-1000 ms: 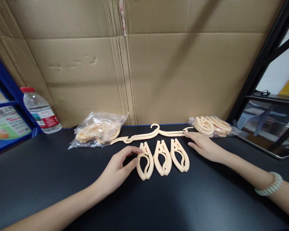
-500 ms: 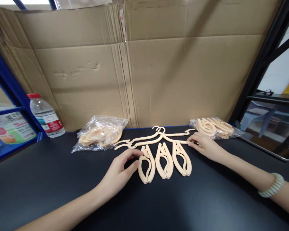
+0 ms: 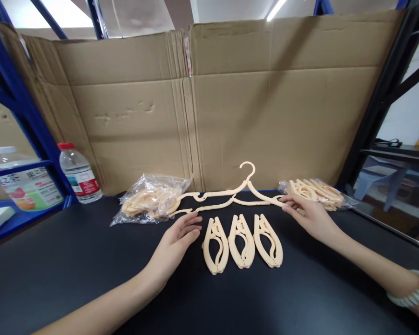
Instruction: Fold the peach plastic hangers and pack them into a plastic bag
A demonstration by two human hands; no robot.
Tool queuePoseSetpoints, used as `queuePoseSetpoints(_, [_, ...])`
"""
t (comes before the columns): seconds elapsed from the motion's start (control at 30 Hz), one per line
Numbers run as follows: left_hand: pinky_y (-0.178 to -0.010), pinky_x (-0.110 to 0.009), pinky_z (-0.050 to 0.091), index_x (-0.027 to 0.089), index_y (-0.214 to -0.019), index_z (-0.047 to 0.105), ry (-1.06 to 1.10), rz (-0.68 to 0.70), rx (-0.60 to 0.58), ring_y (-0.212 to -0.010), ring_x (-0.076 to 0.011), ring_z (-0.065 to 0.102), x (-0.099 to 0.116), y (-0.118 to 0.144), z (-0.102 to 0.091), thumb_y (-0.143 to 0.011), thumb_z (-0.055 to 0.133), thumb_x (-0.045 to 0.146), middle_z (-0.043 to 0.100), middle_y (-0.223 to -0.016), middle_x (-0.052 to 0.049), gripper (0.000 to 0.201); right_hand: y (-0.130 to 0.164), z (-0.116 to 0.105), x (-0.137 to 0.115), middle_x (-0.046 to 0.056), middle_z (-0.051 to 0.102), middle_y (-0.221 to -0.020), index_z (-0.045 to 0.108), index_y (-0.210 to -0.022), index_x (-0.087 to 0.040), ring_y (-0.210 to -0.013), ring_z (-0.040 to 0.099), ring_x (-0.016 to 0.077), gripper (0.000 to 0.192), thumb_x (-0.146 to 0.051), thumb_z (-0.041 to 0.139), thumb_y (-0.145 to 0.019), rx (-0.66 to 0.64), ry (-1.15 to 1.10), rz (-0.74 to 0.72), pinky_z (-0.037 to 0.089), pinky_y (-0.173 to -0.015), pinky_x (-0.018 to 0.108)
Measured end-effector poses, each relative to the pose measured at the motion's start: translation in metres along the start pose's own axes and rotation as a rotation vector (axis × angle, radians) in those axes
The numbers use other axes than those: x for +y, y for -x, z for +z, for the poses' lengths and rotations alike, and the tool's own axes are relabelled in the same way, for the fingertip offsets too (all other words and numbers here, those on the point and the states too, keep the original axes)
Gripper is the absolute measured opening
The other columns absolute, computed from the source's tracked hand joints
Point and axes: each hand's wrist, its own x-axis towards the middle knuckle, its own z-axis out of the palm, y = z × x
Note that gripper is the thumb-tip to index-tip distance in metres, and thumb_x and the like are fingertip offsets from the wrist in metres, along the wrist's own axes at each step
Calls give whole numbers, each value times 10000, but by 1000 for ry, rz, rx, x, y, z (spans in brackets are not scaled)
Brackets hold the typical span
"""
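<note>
A cream unfolded clothes hanger point(image 3: 226, 192) is tilted up with its hook raised, and the fingers of my right hand point(image 3: 310, 216) pinch its right end. Lower, in front of it, lies a second unfolded hanger point(image 3: 212, 206) on the black tabletop. My left hand point(image 3: 172, 242) holds nothing, its fingers stretched out and apart from the thumb, just below that second hanger's left arm. To its right, three folded hangers lie side by side: a left one point(image 3: 225, 249), a middle one point(image 3: 251, 246) and a right one point(image 3: 279, 249).
Behind the left hand sits a clear bag of hangers point(image 3: 150, 195); another bag of hangers point(image 3: 317, 190) is at back right. A red-capped water bottle point(image 3: 80, 174) stands by the blue rack point(image 3: 17, 93). Cardboard point(image 3: 282, 116) walls off the back. A black frame point(image 3: 380, 102) rises at right.
One unfolded hanger has been raised at its hook by my right hand and separated from the other. My left hand has drawn back from the left folded hanger. The view has tilted upward.
</note>
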Motion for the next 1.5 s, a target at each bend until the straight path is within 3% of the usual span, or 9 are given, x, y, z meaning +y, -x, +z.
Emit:
queuePoseSetpoints(0.13, [-1085,-421,347,164,-1373,354,129,-64,66,-1166,-259,551,-7,-1,0,-808,616,309,481,-1386,-136,640,4,-6,-12,59,690,-922,618,-1018,-226,-798,631,213,260,-402,468,-899,-2,77,-63,499,-626,310])
queuePoseSetpoints(0.4, [-1024,-415,400,267,-1467,168,120,12,30,-1066,-234,604,-2,2,2,-774,665,321,493,-1350,-109,855,10,-8,-23,36,642,-769,609,-974,-205,-651,578,169,233,-383,474,-908,10,135,-164,479,-546,280])
queuePoseSetpoints(0.67, [-916,-315,475,185,-1388,360,64,94,-116,-1072,-217,591,-2,4,6,-754,669,343,575,-1214,-104,722,16,-4,-31,32,657,-799,612,-987,-216,-670,602,154,215,-355,460,-926,-80,102,-202,482,-511,245])
queuePoseSetpoints(0.77, [-788,-276,507,171,-1316,468,21,127,-125,-904,-173,612,-3,4,5,-777,634,352,599,-1167,-89,593,17,-2,-33,50,668,-863,613,-1017,-211,-707,617,158,219,-334,452,-933,-89,106,-228,490,-516,242])
queuePoseSetpoints(0.87, [-695,-267,498,158,-1294,509,-43,150,-86,-674,-113,549,-4,4,4,-790,614,361,627,-1039,-60,554,17,-2,-32,59,662,-922,608,-1070,-208,-771,621,165,213,-283,465,-930,-92,143,-317,518,-628,271])
queuePoseSetpoints(0.93, [-694,-268,485,152,-1308,504,-61,149,-62,-639,-107,525,-4,3,3,-791,614,361,627,-929,-32,569,17,-3,-30,58,652,-905,601,-1095,-208,-794,606,173,216,-245,475,-924,-86,190,-398,514,-692,299])
queuePoseSetpoints(1.17, [-698,-275,463,111,-1278,535,-76,107,-46,-655,-145,549,-3,2,2,-805,586,360,574,-650,18,537,15,-7,-26,93,655,-876,628,-1048,-182,-903,550,244,201,-169,483,-911,30,465,-532,476,-776,391])
queuePoseSetpoints(1.3, [-707,-281,470,119,-1230,569,-70,108,-52,-662,-152,561,-3,2,2,-792,601,351,593,-652,12,497,17,-9,-27,105,658,-1034,650,-1024,-184,-886,593,234,224,-127,471,-902,100,566,-543,485,-762,379])
queuePoseSetpoints(1.5, [-725,-305,479,131,-1224,574,-74,117,-67,-677,-161,568,-5,2,1,-800,604,367,614,-680,-1,486,20,-10,-30,95,652,-1099,657,-1025,-209,-848,651,225,286,-119,412,-909,149,617,-459,511,-696,348])
